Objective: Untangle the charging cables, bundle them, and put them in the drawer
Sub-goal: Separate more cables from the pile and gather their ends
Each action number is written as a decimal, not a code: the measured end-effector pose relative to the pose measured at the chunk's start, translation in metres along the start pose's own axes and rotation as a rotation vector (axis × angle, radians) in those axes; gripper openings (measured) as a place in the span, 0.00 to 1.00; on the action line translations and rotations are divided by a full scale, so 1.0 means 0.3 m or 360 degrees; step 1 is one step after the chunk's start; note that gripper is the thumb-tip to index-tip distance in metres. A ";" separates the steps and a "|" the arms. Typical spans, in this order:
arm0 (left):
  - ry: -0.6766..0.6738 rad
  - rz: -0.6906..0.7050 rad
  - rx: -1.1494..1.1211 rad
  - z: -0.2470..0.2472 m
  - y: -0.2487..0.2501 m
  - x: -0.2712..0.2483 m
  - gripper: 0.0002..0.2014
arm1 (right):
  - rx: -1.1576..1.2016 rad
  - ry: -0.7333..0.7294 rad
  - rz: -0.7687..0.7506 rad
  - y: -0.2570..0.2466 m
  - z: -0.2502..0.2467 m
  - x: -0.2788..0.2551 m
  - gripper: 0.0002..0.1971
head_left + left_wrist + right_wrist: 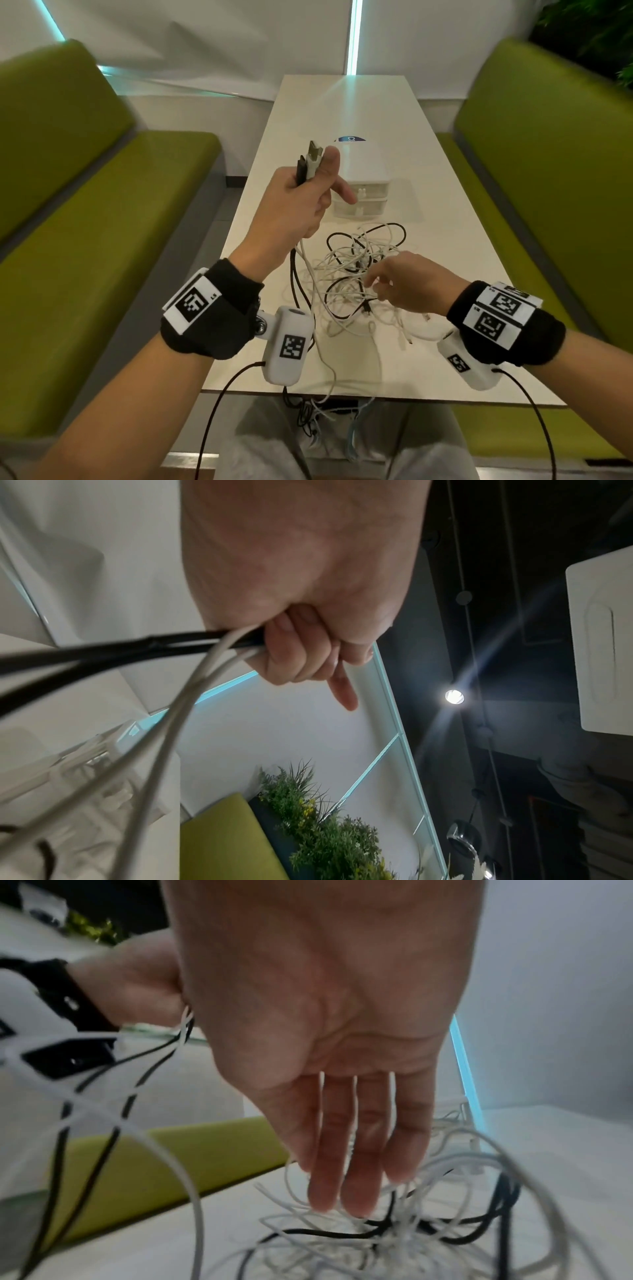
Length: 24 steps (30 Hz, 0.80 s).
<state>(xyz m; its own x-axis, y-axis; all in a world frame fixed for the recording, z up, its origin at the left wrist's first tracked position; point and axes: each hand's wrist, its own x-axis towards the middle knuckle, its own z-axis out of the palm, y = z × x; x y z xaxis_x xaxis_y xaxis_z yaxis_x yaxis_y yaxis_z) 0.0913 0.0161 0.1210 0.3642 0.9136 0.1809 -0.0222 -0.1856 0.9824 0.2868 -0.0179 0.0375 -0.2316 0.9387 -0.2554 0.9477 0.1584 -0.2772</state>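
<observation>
A tangle of white and black charging cables (359, 274) lies on the white table (455, 260). My left hand (301, 198) is raised above the table and grips several cable ends, their black and white plugs (310, 161) sticking up past my thumb. In the left wrist view the cables (192, 653) run out of my curled fingers (294, 653). My right hand (400, 281) hovers over the tangle with straight fingers (356, 1177) pointing down into the loops (394, 1229); it holds nothing. A small white drawer unit (363, 185) stands behind the tangle, both drawers closed.
Green benches (85, 240) flank the table on both sides. Some cables hang over the near table edge (322, 397) toward my lap. A blue sticker (352, 138) lies beyond the drawer unit. A plant (318, 829) stands behind the right bench.
</observation>
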 end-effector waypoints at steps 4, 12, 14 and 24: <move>0.0040 -0.0030 0.0004 0.023 -0.039 -0.011 0.31 | -0.0356 -0.0467 0.0173 0.053 0.047 -0.029 0.18; -0.0046 -0.0128 0.0070 0.041 -0.092 -0.019 0.34 | -0.0644 -0.0531 0.0046 0.079 0.136 -0.025 0.10; -0.0046 -0.0142 0.0071 0.040 -0.095 -0.016 0.34 | -0.0606 -0.0572 0.0033 0.096 0.128 -0.019 0.13; -0.0107 -0.0104 0.0045 0.056 -0.100 -0.030 0.34 | -0.0245 -0.0111 -0.0093 0.142 0.132 -0.031 0.04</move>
<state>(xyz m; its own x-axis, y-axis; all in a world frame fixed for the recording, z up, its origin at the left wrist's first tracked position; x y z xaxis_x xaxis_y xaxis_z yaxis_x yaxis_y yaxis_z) 0.1042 0.0073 0.0889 0.4255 0.8980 0.1122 0.0297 -0.1378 0.9900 0.3205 -0.0319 -0.0086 -0.2970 0.9038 -0.3082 0.9533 0.2623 -0.1497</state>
